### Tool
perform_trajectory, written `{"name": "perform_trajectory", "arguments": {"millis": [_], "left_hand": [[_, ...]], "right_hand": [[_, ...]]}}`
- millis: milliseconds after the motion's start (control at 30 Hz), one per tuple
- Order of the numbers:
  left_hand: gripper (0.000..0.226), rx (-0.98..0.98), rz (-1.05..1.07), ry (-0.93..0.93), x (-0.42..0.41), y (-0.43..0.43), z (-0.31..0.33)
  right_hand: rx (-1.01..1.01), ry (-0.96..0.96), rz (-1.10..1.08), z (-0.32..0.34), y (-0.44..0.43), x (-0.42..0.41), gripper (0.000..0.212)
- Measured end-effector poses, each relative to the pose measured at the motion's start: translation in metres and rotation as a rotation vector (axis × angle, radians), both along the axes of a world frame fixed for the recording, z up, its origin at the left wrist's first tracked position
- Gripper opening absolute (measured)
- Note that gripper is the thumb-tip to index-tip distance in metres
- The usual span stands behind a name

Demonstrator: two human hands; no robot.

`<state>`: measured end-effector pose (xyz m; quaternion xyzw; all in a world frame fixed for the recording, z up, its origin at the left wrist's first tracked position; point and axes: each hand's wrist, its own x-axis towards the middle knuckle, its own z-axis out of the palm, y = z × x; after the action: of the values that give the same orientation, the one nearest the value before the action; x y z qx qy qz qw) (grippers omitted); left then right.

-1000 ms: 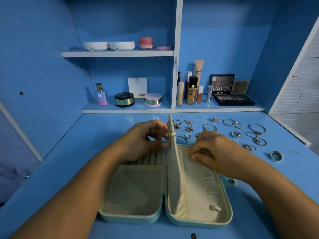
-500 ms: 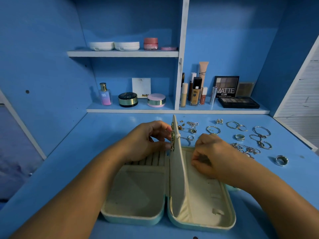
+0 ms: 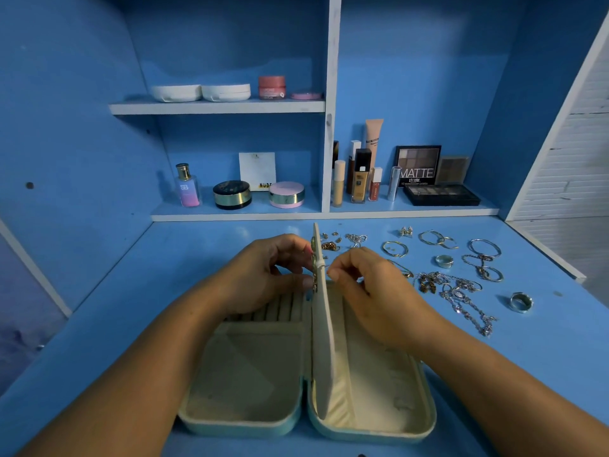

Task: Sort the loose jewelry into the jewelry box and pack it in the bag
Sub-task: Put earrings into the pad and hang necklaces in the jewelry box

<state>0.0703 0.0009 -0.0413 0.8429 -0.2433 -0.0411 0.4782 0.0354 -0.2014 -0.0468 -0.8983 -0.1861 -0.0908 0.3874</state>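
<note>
Noting the shift: the right hand [image 3: 379,291] has lifted out of the jewelry box's [image 3: 250,420] right half. It now meets the upright divider panel [image 3: 324,341] near its top, opposite the left hand [image 3: 263,272], which still pinches an earring [image 3: 314,258] against the panel's left face. We read this as fastening a stud through the panel.

The right fingertips are drawn together; whether they pinch a backing we cannot tell, as it is too small. The box lies open on the bench [image 3: 131,324]. Loose chains [image 3: 461,296], bangles [image 3: 483,257] and rings [image 3: 521,302] lie to its right. No bag in view. The panel's left face is edge-on and mostly hidden.
</note>
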Motion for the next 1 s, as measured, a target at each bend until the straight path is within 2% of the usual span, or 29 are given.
{"name": "perform_trajectory", "arguments": {"millis": [200,400,633,867,1000], "left_hand": [[0.029,0.007,0.006,0.009,-0.0013,0.0001,0.0016],[0.034,0.004,0.029,-0.001,-0.0025,0.0002,0.0024],[0.029,0.014,0.039,-0.007,0.0004,-0.0004,0.0011],[0.040,-0.025,0.029,0.004,0.0012,-0.0013,-0.0017],[0.034,-0.030,0.021,0.007,0.0018,-0.0018,-0.0030]], "right_hand": [[0.165,0.167,0.069,0.0044,0.0018,-0.0015,0.014],[0.233,0.259,0.085,0.0012,0.0034,0.0014,0.020],[0.428,0.332,0.112,-0.0017,0.0072,0.0039,0.012],[0.457,0.360,0.138,0.0019,0.0088,-0.0002,0.013],[0.439,0.380,0.114,0.0035,0.0077,-0.0016,0.016]]}}
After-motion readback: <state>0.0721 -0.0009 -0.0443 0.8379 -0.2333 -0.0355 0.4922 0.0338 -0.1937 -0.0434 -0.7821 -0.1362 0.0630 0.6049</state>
